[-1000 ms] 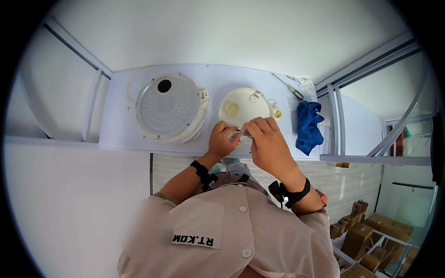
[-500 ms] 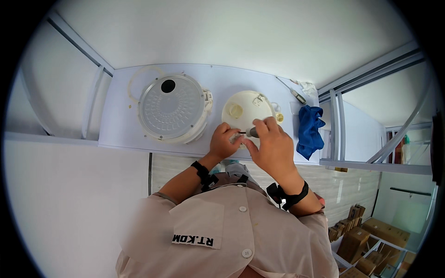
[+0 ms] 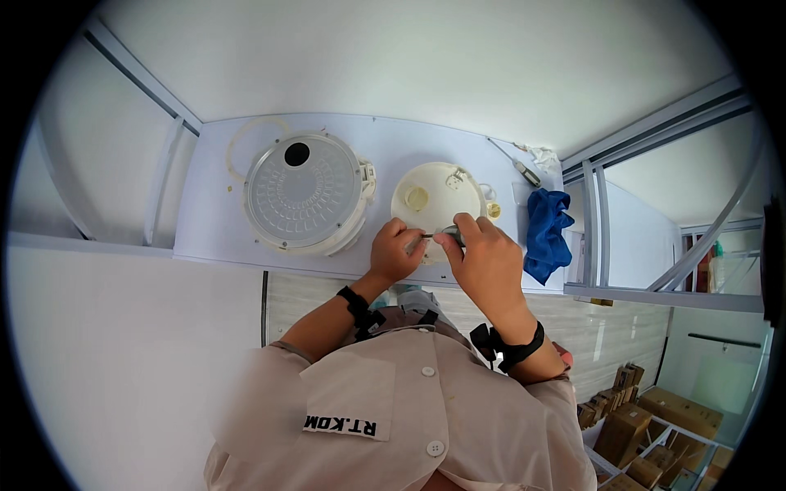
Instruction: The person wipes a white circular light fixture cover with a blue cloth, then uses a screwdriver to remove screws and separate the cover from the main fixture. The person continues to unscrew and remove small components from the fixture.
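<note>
My right hand (image 3: 494,260) is closed round the grey handle of a screwdriver (image 3: 452,234), whose thin shaft points left toward my other hand. My left hand (image 3: 393,252) pinches a small pale part (image 3: 416,244) at the screwdriver's tip; its exact kind is hard to make out. Both hands are over the near edge of a round cream-white cover (image 3: 446,195). On that cover sit a yellowish round cup-like fitting (image 3: 416,197) and a small metal bracket (image 3: 456,177). My fingers hide the cover's near part.
To the left stands a round white appliance body (image 3: 304,196) with a grey ribbed plate, beside a pale loop of tubing (image 3: 232,147). Small rings (image 3: 493,210), another screwdriver (image 3: 526,172), a crumpled white cloth (image 3: 544,155) and a blue cloth (image 3: 547,233) lie at the right. Frame rails flank the table.
My right hand has shifted slightly right and turned, its thumb now up against the screwdriver. The left hand stays nearly where it was, still pinching the small part.
</note>
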